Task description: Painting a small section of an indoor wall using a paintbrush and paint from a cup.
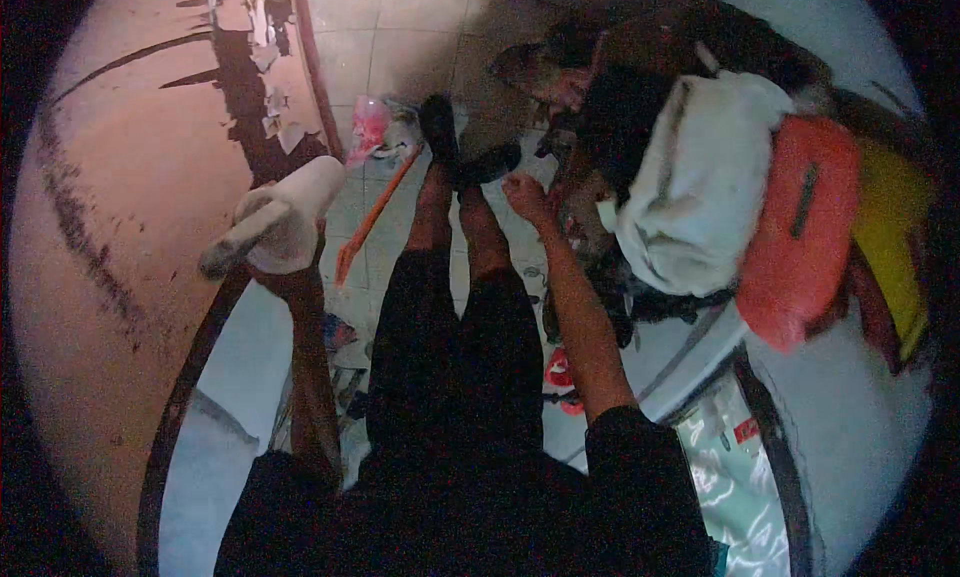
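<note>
At the left, my left hand [286, 278] is raised beside the peeling wall, at the base of a pale cylindrical object [319, 181]. A stubby rod-like piece [244, 238] with a dark end juts from it towards the lower left. The object hides my fingers, and blur keeps its kind unclear. My right hand [527, 198] is held out in front of my right shin, its fingers curled in. I see nothing in it. Just right of it lies a dark, cluttered heap.
An orange stick [377, 213] slants above the tiled floor [341, 71] near a pink-and-clear plastic bag [370, 123]. White [701, 179], red [802, 217] and yellow [892, 239] cloths hang at the right. Dark paint shows through the pink wall [150, 142]. My feet stand on the tiles.
</note>
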Demonstrator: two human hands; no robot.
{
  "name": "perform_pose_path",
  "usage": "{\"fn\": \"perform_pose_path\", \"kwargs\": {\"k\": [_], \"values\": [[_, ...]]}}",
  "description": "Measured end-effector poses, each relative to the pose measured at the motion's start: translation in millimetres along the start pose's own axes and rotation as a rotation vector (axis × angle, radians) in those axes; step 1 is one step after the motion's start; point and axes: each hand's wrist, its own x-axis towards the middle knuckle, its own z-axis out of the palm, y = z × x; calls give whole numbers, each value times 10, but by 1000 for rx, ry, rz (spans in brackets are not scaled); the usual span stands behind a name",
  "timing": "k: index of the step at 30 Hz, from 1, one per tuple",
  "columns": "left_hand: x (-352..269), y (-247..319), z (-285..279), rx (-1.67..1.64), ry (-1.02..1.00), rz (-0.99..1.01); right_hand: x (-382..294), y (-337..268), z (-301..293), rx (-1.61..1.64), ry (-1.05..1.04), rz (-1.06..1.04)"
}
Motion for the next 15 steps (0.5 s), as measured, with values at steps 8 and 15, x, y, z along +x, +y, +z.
{"fn": "perform_pose_path", "kwargs": {"k": [8,15], "values": [[-147,875,818,23,70,27,2516,1047,134,-209,242,58],[41,402,376,97,181,-4,3643,1162,60,-256,253,236]]}}
